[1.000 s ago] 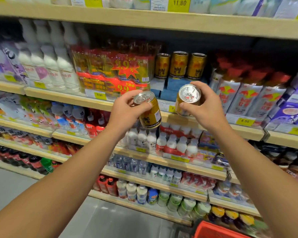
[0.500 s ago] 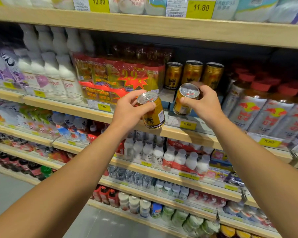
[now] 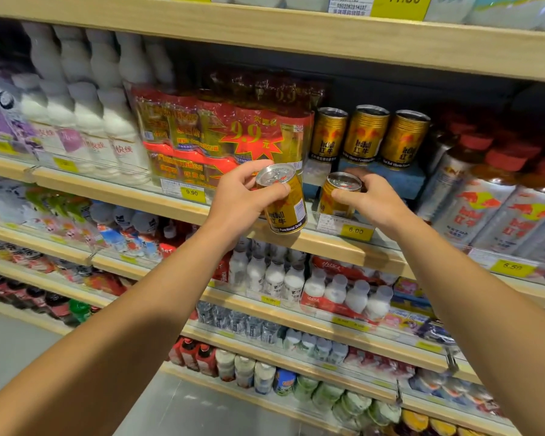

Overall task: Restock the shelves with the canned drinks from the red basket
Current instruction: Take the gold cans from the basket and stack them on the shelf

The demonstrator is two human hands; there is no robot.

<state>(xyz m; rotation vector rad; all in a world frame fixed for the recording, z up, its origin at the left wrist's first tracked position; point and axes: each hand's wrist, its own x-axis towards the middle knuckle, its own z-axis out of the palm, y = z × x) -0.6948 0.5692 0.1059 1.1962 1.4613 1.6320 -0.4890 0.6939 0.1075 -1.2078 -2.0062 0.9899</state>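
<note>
From the head camera, the left hand (image 3: 243, 196) grips a gold can (image 3: 283, 199) by its top rim, in front of the shelf edge (image 3: 321, 243). The right hand (image 3: 372, 201) is closed on a second can (image 3: 339, 196), at the shelf's front below the three cans in the back row (image 3: 367, 133).

The left can could clip the edge or slip from the shallow grip.

Its long axis tilts, lid up-left; the right can stands near upright, lid up.

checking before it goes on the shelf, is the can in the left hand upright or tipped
Tipped. The gold can in the left hand leans, its silver top toward the left and its base swung right, unlike the three upright cans behind.
</note>
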